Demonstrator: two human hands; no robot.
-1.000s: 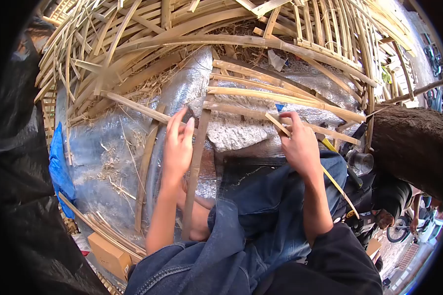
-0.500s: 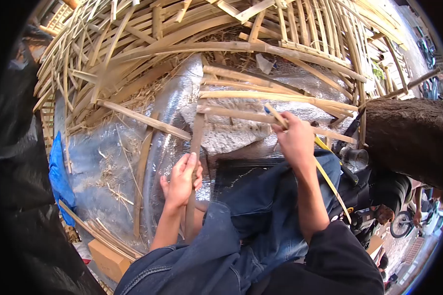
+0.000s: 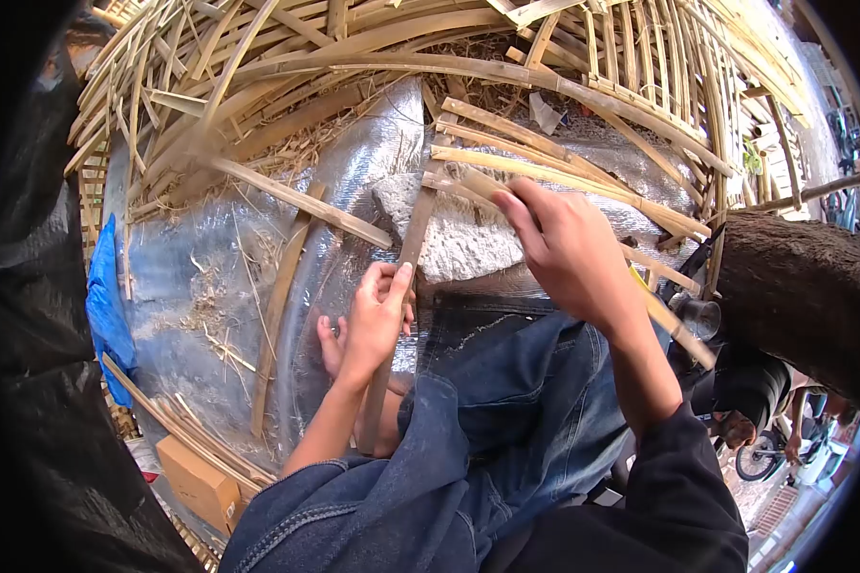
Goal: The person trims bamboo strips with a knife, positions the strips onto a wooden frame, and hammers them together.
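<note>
A flat bamboo strip [image 3: 419,222] stands lengthwise in front of me, its upper end by a crosswise bamboo piece [image 3: 441,181]. The fingers of my left hand [image 3: 375,310] are closed around its middle, thumb along the top. Above and to the right, my right hand [image 3: 573,250] is closed on a pale stick [image 3: 483,181], whose front end is blurred close to the crosswise piece. Its grip hides the stick's middle. Behind the strip lies a rough pale stone block [image 3: 468,244]. Several bamboo strips [image 3: 564,177] fan out beyond my right hand.
A curved bamboo lattice [image 3: 392,62] bounds the far side. Silvery sheeting [image 3: 191,315] covers the ground. A loose bamboo piece [image 3: 301,202] lies left of the block. At right are a tree trunk [image 3: 793,272] and a clear cup [image 3: 702,317]; a cardboard box [image 3: 196,482] sits lower left.
My right hand has come nearer the camera and turned, swinging the stick's front end left toward the crosswise piece. The left hand keeps hold of the strip. The whole view has shifted slightly.
</note>
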